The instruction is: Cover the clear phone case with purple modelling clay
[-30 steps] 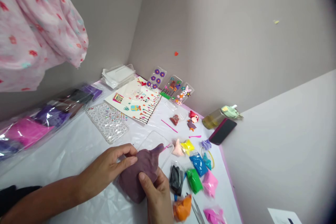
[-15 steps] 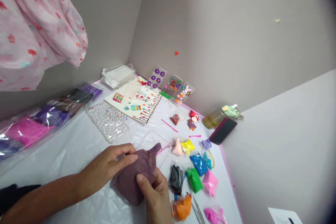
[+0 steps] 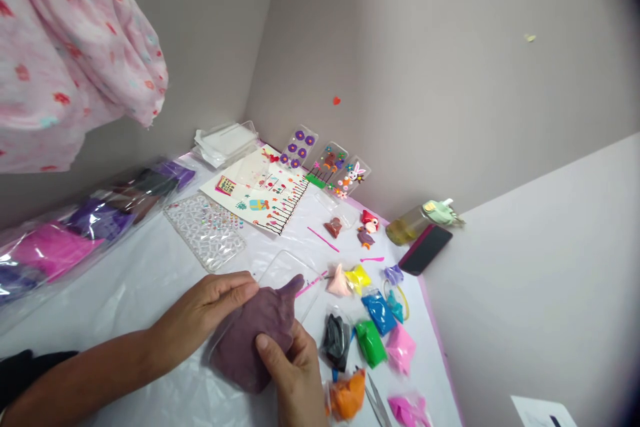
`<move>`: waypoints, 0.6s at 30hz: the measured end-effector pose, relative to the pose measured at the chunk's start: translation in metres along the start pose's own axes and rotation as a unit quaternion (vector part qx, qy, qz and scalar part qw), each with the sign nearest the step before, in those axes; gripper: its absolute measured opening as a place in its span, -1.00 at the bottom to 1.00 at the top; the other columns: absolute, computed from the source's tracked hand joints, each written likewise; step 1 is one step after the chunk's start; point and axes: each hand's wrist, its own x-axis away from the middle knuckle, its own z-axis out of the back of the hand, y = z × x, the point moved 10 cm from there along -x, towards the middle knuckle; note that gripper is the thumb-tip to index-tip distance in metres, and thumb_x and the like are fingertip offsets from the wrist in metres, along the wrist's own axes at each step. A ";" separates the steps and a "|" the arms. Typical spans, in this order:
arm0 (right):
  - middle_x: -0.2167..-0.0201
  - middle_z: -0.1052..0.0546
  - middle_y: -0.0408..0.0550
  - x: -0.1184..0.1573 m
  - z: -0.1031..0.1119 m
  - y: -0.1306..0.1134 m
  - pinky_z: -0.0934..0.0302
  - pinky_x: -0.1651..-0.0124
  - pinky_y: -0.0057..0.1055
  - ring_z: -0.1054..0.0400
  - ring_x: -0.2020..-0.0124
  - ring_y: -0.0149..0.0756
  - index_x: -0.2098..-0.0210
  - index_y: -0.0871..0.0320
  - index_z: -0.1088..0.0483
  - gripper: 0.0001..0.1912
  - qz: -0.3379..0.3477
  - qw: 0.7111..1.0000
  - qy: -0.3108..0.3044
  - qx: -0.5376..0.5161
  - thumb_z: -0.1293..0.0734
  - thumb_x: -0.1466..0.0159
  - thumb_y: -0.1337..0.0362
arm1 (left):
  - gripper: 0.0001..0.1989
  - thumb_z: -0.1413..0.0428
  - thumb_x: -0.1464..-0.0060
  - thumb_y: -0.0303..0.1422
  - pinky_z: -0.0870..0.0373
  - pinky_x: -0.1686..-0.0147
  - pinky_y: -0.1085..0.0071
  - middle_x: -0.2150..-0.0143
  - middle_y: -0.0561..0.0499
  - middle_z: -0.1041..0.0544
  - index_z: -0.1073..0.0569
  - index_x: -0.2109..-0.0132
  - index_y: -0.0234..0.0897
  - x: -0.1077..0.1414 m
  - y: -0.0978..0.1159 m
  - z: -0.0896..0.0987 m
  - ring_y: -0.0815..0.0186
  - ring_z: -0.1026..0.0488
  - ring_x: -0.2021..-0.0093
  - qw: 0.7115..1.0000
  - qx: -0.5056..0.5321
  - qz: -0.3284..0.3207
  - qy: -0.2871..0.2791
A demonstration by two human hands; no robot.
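Clock's laid over the whole head view, btw. Worktop fills most of the bottom, roughly 5 to 9. Long clear bag of colored packs runs along it at 9. Doodled card sits further in, also about 9. Then the hands, both on one purple lump: left hand, between 7 and 8, has thumb and fingertips pinched on the lump's 11 o'clock edge, while the right hand, at 6, has its grip holding the 4 o'clock side, thumb on top. Lump's at 7, skinny neck aimed at 1; can't tell if it touches the worktop. Phone at 4, black pack near 6, and a thin pink stick beside the neck.
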 end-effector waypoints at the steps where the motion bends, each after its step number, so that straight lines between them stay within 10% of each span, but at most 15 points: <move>1: 0.15 -0.70 0.06 0.000 0.000 0.000 -0.40 -0.03 -0.19 -0.57 0.11 -0.04 0.08 0.19 -0.62 -0.49 0.000 1.000 -0.002 -0.001 -0.60 -0.06 0.03 | -0.57 0.02 -0.29 -0.05 -0.38 0.30 0.43 0.40 0.08 -0.53 -0.51 0.37 -0.24 0.000 0.000 -0.001 0.22 -0.45 0.31 1.000 0.009 0.001 -0.007; 18: 0.14 -0.70 0.06 -0.002 0.008 0.006 -0.40 -0.01 -0.22 -0.57 0.15 -0.09 0.06 0.16 -0.61 -0.54 0.000 0.999 0.006 -0.031 -0.58 -0.10 0.07 | -0.61 -0.04 -0.23 0.01 -0.37 0.28 0.41 0.36 0.09 -0.47 -0.43 0.33 -0.22 -0.004 -0.002 -0.009 0.23 -0.40 0.29 0.999 0.022 -0.009 -0.045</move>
